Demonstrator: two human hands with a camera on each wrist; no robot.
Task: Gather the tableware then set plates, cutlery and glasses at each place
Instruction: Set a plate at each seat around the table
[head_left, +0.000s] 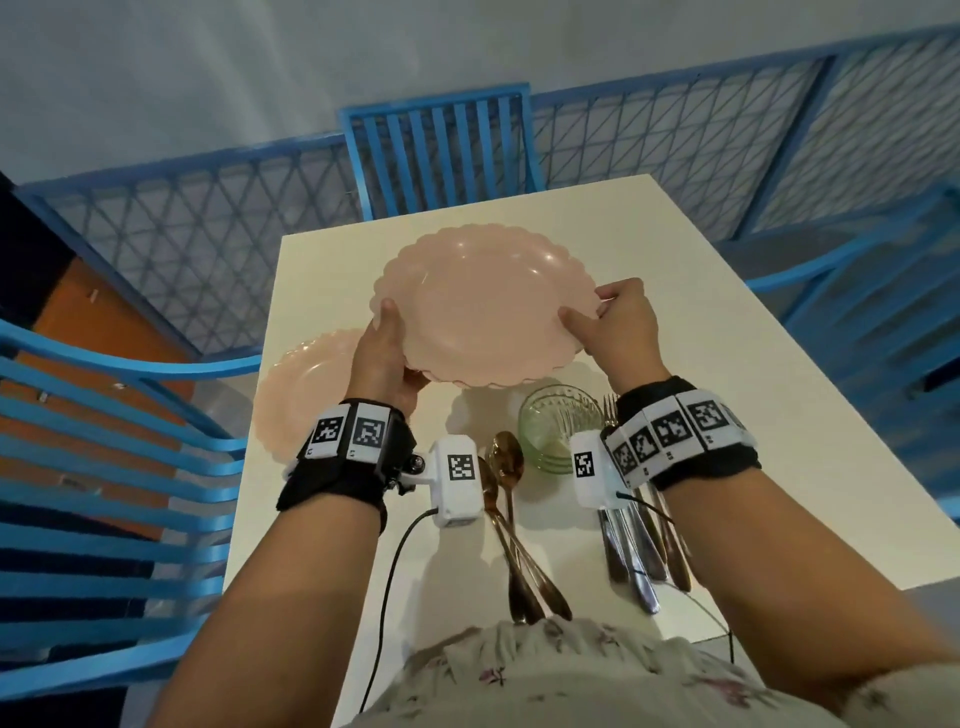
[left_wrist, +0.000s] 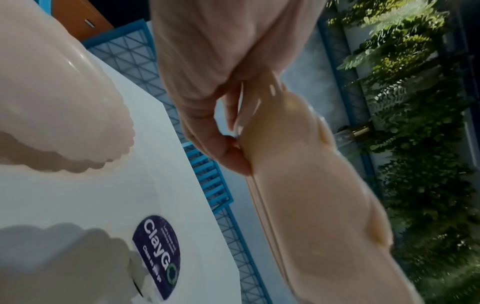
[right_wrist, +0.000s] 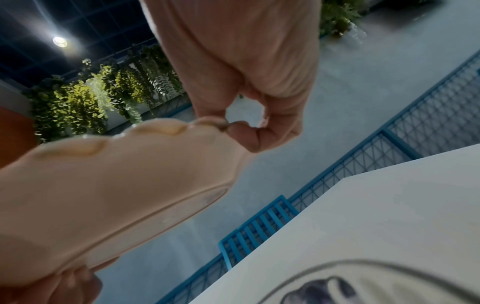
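Note:
A pink scalloped plate (head_left: 488, 306) hangs above the white table (head_left: 717, 395), held by both hands. My left hand (head_left: 387, 358) grips its left rim, thumb on top. My right hand (head_left: 613, 322) pinches the right rim. In the left wrist view the left hand (left_wrist: 221, 131) holds the plate's edge (left_wrist: 311, 195); in the right wrist view the right hand (right_wrist: 244, 123) pinches the rim (right_wrist: 116, 174). A second pink plate (head_left: 301, 395) lies on the table at the left. Stacked green glasses (head_left: 558, 428), copper spoons (head_left: 511, 525) and forks and knives (head_left: 641, 561) lie near me.
Blue slatted chairs stand at the far end (head_left: 441, 150), the left (head_left: 104, 467) and the right (head_left: 883, 322). A blue mesh railing (head_left: 701, 145) runs behind the table. A round dark sticker (left_wrist: 158, 255) is on the tabletop.

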